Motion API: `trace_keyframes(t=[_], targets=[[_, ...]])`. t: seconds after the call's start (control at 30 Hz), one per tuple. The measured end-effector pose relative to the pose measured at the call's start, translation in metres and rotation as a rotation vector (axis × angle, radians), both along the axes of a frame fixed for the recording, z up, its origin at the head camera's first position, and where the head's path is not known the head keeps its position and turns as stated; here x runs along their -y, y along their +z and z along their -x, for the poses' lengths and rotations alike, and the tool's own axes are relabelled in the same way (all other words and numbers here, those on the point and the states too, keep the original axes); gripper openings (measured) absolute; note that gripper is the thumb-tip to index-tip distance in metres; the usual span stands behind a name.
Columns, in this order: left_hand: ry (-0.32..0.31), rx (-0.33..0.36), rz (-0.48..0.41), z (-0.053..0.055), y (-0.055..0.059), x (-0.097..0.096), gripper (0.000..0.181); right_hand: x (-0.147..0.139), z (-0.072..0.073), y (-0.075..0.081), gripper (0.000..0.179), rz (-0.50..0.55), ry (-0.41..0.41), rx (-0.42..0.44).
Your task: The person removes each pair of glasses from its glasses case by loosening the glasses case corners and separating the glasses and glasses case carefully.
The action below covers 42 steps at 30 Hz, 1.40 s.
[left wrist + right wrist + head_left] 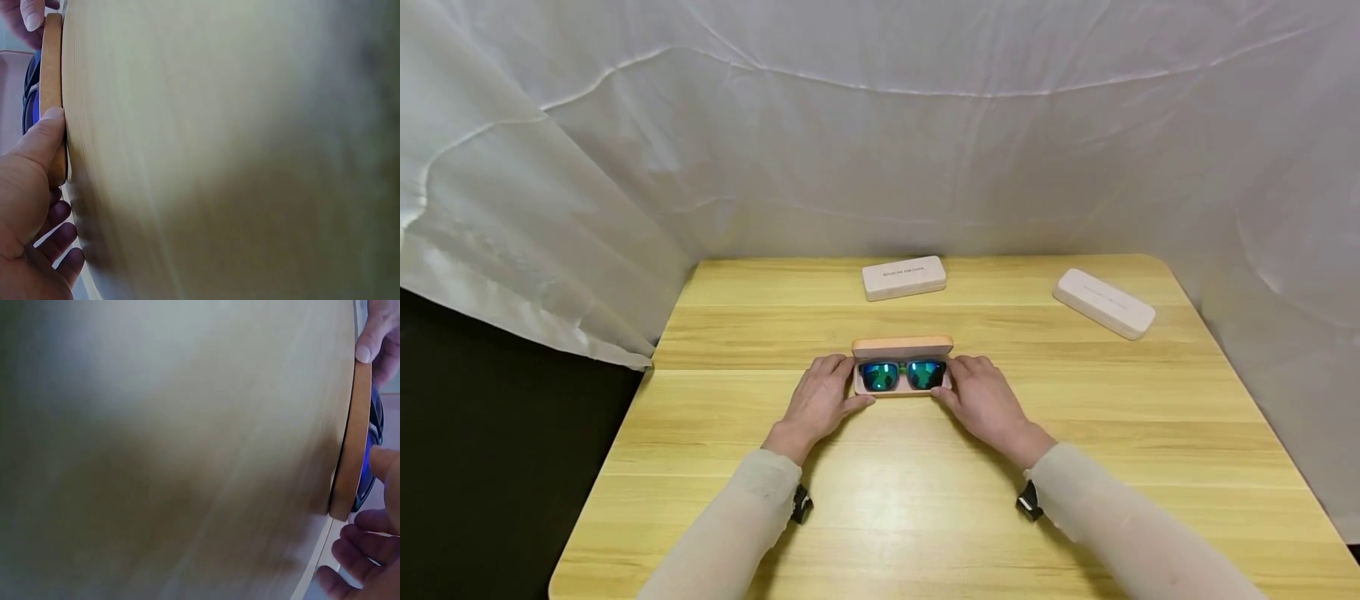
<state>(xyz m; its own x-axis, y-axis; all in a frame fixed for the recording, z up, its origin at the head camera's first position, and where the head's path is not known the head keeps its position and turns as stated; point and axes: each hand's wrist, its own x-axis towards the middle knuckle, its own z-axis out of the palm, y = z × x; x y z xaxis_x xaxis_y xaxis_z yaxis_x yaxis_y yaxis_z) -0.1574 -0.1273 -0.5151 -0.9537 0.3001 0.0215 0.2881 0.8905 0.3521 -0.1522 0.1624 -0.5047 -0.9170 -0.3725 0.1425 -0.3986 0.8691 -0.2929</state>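
Note:
An open orange-brown glasses case point(904, 342) lies on the table, its lid raised at the back. Inside rest sunglasses point(880, 377) with dark frames and blue-green mirrored lenses, facing me. My left hand point(820, 400) grips the case's left end, its thumb against the front wall point(52, 62) and the fingers bent around the end. At the opposite end, my right hand point(988, 406) holds the case between thumb and fingers. In the right wrist view its thumb point(381, 461) reaches over the front rim beside a lens; the thumb's exact contact is hidden.
A closed pale glasses case point(904, 278) lies behind the open one, near the table's back edge. Another closed pale case point(1103, 303) lies slanted at the back right. White cloth point(925, 167) hangs behind the wooden table point(917, 500).

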Motion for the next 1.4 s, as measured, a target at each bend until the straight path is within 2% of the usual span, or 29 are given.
trace_keyframes(t=[0.23, 0.37, 0.47, 0.73, 1.4], targets=[[0.010, 0.015, -0.005, 0.001, 0.001, -0.002, 0.078, 0.016, 0.000, 0.007, 0.031, -0.028, 0.114, -0.319], [0.008, 0.008, -0.007, 0.001, 0.000, -0.003, 0.078, 0.030, 0.006, 0.008, 0.023, -0.069, 0.141, -0.422], [0.003, 0.004, -0.008, 0.002, -0.001, -0.003, 0.079, 0.040, 0.009, 0.006, 0.023, -0.113, 0.135, -0.431], [0.002, 0.000, -0.013, 0.003, -0.003, -0.004, 0.077, 0.055, 0.012, -0.002, 0.028, -0.160, 0.061, -0.365], [-0.002, -0.007, -0.009, 0.004, -0.003, -0.002, 0.078, 0.068, 0.017, -0.005, 0.012, -0.214, 0.037, -0.427]])
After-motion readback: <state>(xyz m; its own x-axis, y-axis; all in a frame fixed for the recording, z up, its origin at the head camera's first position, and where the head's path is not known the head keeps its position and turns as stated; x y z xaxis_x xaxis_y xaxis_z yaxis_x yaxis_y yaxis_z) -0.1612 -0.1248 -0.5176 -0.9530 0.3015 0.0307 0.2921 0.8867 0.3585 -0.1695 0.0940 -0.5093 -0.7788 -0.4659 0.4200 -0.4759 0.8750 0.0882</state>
